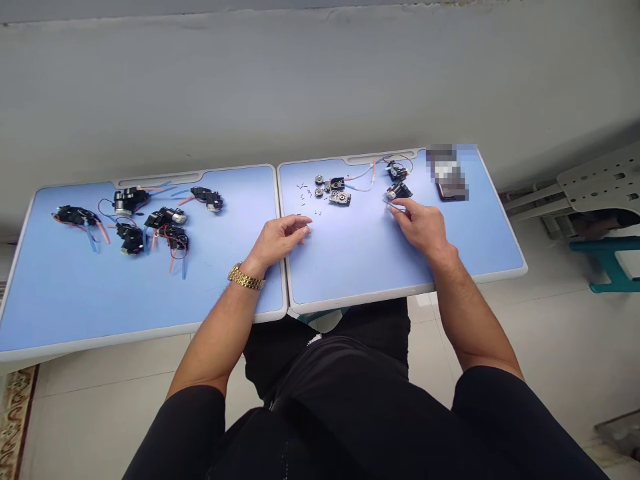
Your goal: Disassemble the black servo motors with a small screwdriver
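My left hand rests over the table with loosely curved fingers and holds nothing. Beyond its fingertips lie several small screws. Close to them is an opened black gear housing beside two round metal parts, with another housing half in front. My right hand has its thumb and forefinger pinched on a thin greyish piece, too small to name. Just past those fingertips sits a black motor unit with a silvery end; whether they touch is hard to tell. A second motor unit with wires lies behind it.
Several black motor assemblies with red and blue leads, one of them an assembly at the back, lie on the left table. A partly blurred dark object is at the right table's far corner. A seam separates the tables; a wall stands behind.
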A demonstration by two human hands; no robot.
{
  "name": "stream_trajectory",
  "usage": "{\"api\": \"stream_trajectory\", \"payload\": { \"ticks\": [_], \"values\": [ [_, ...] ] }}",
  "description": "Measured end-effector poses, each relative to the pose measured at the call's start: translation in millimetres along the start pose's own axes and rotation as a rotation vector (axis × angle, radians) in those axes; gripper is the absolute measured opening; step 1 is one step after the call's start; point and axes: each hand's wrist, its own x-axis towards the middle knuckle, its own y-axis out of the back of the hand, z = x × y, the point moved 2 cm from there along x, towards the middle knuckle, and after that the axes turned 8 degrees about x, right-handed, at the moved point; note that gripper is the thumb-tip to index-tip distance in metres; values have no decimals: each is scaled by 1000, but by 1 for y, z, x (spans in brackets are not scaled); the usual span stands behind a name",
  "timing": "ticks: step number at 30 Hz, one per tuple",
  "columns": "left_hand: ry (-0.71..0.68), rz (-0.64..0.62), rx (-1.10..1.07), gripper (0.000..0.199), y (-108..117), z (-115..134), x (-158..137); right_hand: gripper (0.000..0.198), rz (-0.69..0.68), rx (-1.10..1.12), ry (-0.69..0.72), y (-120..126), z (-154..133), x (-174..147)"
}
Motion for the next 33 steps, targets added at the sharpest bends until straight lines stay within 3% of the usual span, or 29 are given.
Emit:
{"api": "stream_trajectory", "payload": {
  "ticks": [3, 5, 8, 10, 12, 14, 16, 25, 29, 33],
  "values": [
    [-11, -12, -21, 34, -2, 0, 0, 41, 86, -23, -26, 13, -8, -9],
    [-13, -10, -16, 33, -4, -2, 0, 48, 176, 29, 22, 27, -22, -22],
    [-18, 4, -6, 31, -6, -5, 2, 49, 205, 144, 83, 36, -49, -36],
    [-26, 9, -4, 32, -8, -8, 3, 44, 95, 246, 114, 26, -62, -37],
    [-29, 4, -1, 33, -8, -9, 3, 40, -98, 303, 118, 5, -71, -31],
    [-31, -9, 7, 32, -8, -9, 3, 38, -277, 272, 129, -17, -77, -21],
    [-37, -20, 25, 31, -8, -7, 2, 38, -373, 219, 168, -35, -83, -12],
    [-75, -43, 116, 28, -10, -3, -1, 31, -366, 56, 288, -65, -105, 18],
    [-83, -43, 143, 28, -11, -2, 0, 50, -195, -85, 182, -59, -103, 41],
    [-90, -37, 174, 28, -11, 0, -1, 60, -225, -264, 182, -54, -105, 61]
  ]
}}
